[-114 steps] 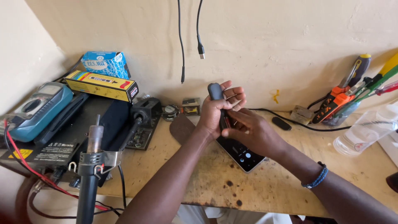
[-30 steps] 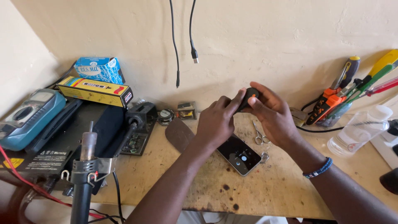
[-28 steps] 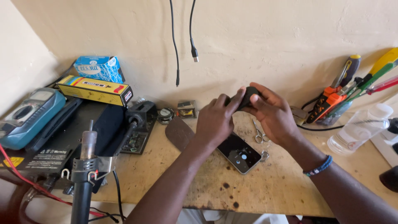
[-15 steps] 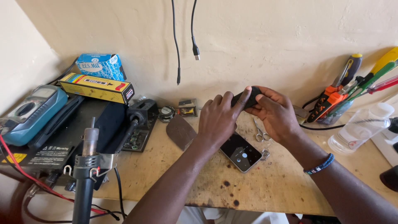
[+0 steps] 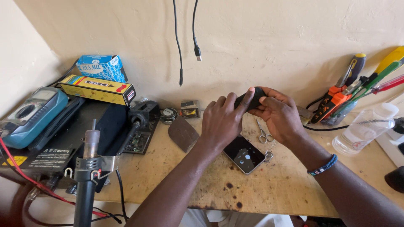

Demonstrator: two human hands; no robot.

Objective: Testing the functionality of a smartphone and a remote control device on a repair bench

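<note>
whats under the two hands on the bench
A phone lies flat on the wooden bench, partly under the left hand. Small scissors lie below the right hand. The phone's far corner is covered by the left hand.

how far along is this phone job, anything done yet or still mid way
Mid way, it seems. Done: the phone lies flat on the bench, scissors beside it. In hand: both hands, left and right, grip a small black part above it. Left: nothing shows that part fitted to the phone.
</note>
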